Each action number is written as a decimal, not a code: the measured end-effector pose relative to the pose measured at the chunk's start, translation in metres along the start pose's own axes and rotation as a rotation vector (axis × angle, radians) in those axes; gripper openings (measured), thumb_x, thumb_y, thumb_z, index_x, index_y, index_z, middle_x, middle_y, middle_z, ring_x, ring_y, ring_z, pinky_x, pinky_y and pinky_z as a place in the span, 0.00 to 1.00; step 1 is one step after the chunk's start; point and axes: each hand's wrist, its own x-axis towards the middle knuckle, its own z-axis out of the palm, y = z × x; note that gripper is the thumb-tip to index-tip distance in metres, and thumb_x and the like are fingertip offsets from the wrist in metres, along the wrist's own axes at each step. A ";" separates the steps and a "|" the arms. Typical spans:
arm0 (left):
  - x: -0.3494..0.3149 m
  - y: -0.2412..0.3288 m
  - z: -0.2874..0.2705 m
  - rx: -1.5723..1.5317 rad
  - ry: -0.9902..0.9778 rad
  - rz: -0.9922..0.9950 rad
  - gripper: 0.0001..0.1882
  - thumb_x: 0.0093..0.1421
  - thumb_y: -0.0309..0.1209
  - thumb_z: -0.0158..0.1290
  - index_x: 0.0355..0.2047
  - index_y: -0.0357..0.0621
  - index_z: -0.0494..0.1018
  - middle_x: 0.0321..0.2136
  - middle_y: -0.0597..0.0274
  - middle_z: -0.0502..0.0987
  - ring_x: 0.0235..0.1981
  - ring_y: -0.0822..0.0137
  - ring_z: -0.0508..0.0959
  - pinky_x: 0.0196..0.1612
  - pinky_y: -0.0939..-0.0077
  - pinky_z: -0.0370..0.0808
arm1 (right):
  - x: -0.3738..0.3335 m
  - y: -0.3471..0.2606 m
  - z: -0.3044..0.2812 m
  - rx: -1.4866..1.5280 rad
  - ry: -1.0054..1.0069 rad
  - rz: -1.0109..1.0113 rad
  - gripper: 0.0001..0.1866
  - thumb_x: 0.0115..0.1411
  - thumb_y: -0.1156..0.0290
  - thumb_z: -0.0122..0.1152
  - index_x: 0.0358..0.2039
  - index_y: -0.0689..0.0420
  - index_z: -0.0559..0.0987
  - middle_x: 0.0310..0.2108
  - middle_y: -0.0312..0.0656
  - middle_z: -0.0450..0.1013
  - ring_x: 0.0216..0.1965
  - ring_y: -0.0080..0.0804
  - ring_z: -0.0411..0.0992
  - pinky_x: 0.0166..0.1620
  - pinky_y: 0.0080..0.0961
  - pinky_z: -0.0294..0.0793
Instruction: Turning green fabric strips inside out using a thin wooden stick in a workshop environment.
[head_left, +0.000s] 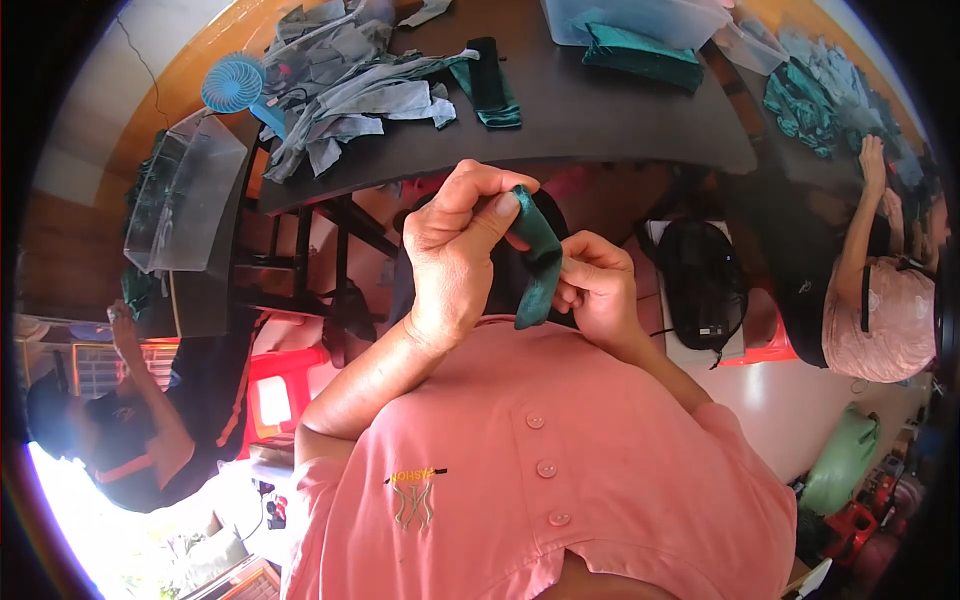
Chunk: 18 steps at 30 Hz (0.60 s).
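Observation:
A narrow dark green velvet fabric strip (538, 262) hangs between both hands, close to my chest in a pink shirt. My left hand (455, 245) pinches its upper end between thumb and forefinger. My right hand (598, 285) grips the strip's middle from the right side, fingers curled. The strip's lower end dangles below the hands. Beyond them stands a dark table (600, 110).
The table holds a pile of grey fabric pieces (350, 90), a green strip (490, 85), folded green cloth (640, 55) and a clear plastic bin (640, 15). A blue hand fan (235, 85) and clear box (185, 190) sit left. Other people work at right (880, 290) and lower left (120, 430).

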 end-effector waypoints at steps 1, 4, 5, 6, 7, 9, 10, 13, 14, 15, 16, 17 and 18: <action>0.002 -0.003 -0.005 -0.019 0.003 -0.002 0.08 0.62 0.16 0.48 0.37 0.33 0.76 0.32 0.67 0.73 0.28 0.78 0.73 0.34 0.85 0.71 | 0.001 0.000 0.003 -0.078 0.042 -0.041 0.05 0.58 0.74 0.59 0.28 0.62 0.76 0.17 0.35 0.67 0.16 0.19 0.61 0.20 0.16 0.57; 0.007 -0.009 -0.024 -0.065 -0.008 -0.016 0.09 0.62 0.16 0.48 0.39 0.33 0.77 0.34 0.66 0.73 0.29 0.77 0.73 0.34 0.85 0.71 | 0.007 0.001 0.015 -0.225 0.101 -0.100 0.05 0.59 0.74 0.59 0.28 0.62 0.76 0.18 0.35 0.68 0.17 0.18 0.61 0.21 0.16 0.57; 0.009 -0.009 -0.031 -0.063 -0.043 -0.021 0.09 0.62 0.16 0.48 0.39 0.34 0.77 0.34 0.65 0.73 0.30 0.77 0.73 0.34 0.85 0.72 | 0.010 0.003 0.019 -0.245 0.111 -0.093 0.05 0.59 0.74 0.59 0.28 0.62 0.76 0.18 0.35 0.68 0.17 0.18 0.61 0.21 0.16 0.57; 0.011 -0.009 -0.039 -0.062 -0.077 -0.026 0.10 0.62 0.16 0.48 0.40 0.34 0.77 0.35 0.64 0.73 0.31 0.77 0.73 0.34 0.84 0.72 | 0.011 0.006 0.024 -0.246 0.117 -0.092 0.05 0.59 0.74 0.59 0.29 0.62 0.76 0.18 0.34 0.68 0.17 0.18 0.61 0.21 0.16 0.57; 0.012 -0.012 -0.046 -0.083 -0.073 -0.037 0.10 0.62 0.16 0.48 0.40 0.34 0.77 0.35 0.64 0.73 0.31 0.77 0.73 0.34 0.84 0.72 | 0.012 0.010 0.028 -0.244 0.126 -0.088 0.05 0.59 0.75 0.59 0.29 0.62 0.76 0.18 0.34 0.68 0.17 0.18 0.61 0.21 0.16 0.57; 0.015 -0.018 -0.062 -0.118 -0.070 -0.064 0.09 0.63 0.19 0.48 0.40 0.33 0.77 0.36 0.63 0.74 0.32 0.75 0.74 0.37 0.83 0.71 | 0.019 0.015 0.034 -0.268 0.129 -0.064 0.05 0.59 0.75 0.59 0.30 0.63 0.76 0.18 0.34 0.67 0.17 0.18 0.60 0.21 0.16 0.57; 0.015 -0.021 -0.068 -0.139 -0.065 -0.078 0.09 0.63 0.19 0.48 0.40 0.33 0.77 0.36 0.63 0.74 0.32 0.75 0.74 0.37 0.83 0.71 | 0.024 0.018 0.037 -0.279 0.116 -0.052 0.04 0.60 0.75 0.58 0.30 0.63 0.76 0.18 0.34 0.67 0.17 0.17 0.59 0.21 0.16 0.57; 0.019 -0.029 -0.086 -0.147 -0.060 -0.108 0.09 0.63 0.19 0.48 0.40 0.34 0.77 0.36 0.63 0.74 0.32 0.74 0.75 0.37 0.83 0.72 | 0.030 0.033 0.045 -0.228 0.106 -0.055 0.04 0.60 0.76 0.57 0.32 0.65 0.76 0.18 0.34 0.66 0.17 0.17 0.57 0.21 0.17 0.57; 0.023 -0.031 -0.091 -0.159 -0.089 -0.085 0.09 0.63 0.17 0.47 0.40 0.34 0.77 0.36 0.63 0.73 0.32 0.75 0.74 0.36 0.84 0.73 | 0.032 0.035 0.048 -0.231 0.128 -0.045 0.04 0.60 0.76 0.57 0.32 0.65 0.76 0.18 0.34 0.66 0.17 0.17 0.57 0.21 0.17 0.57; 0.027 -0.034 -0.096 -0.170 -0.121 -0.061 0.10 0.62 0.15 0.46 0.40 0.34 0.76 0.36 0.63 0.73 0.32 0.76 0.73 0.34 0.85 0.74 | 0.034 0.036 0.051 -0.233 0.139 -0.044 0.05 0.61 0.77 0.57 0.32 0.65 0.76 0.18 0.34 0.66 0.17 0.17 0.56 0.22 0.17 0.57; 0.031 -0.037 -0.099 -0.181 -0.131 -0.082 0.10 0.62 0.15 0.46 0.40 0.34 0.76 0.36 0.63 0.73 0.32 0.76 0.73 0.34 0.85 0.74 | 0.037 0.037 0.052 -0.233 0.150 -0.045 0.05 0.61 0.77 0.56 0.33 0.66 0.76 0.18 0.34 0.66 0.17 0.17 0.56 0.22 0.18 0.57; 0.035 -0.040 -0.102 -0.223 -0.142 -0.091 0.10 0.62 0.15 0.46 0.39 0.34 0.76 0.37 0.62 0.73 0.33 0.76 0.74 0.35 0.85 0.74 | 0.040 0.038 0.053 -0.229 0.174 -0.041 0.05 0.61 0.77 0.56 0.33 0.66 0.76 0.18 0.34 0.66 0.17 0.17 0.56 0.22 0.18 0.57; 0.039 -0.044 -0.104 -0.264 -0.153 -0.099 0.10 0.62 0.14 0.46 0.39 0.34 0.76 0.37 0.62 0.73 0.33 0.76 0.74 0.35 0.84 0.75 | 0.043 0.039 0.053 -0.235 0.186 -0.041 0.05 0.61 0.77 0.56 0.34 0.66 0.76 0.18 0.34 0.66 0.18 0.17 0.56 0.22 0.18 0.57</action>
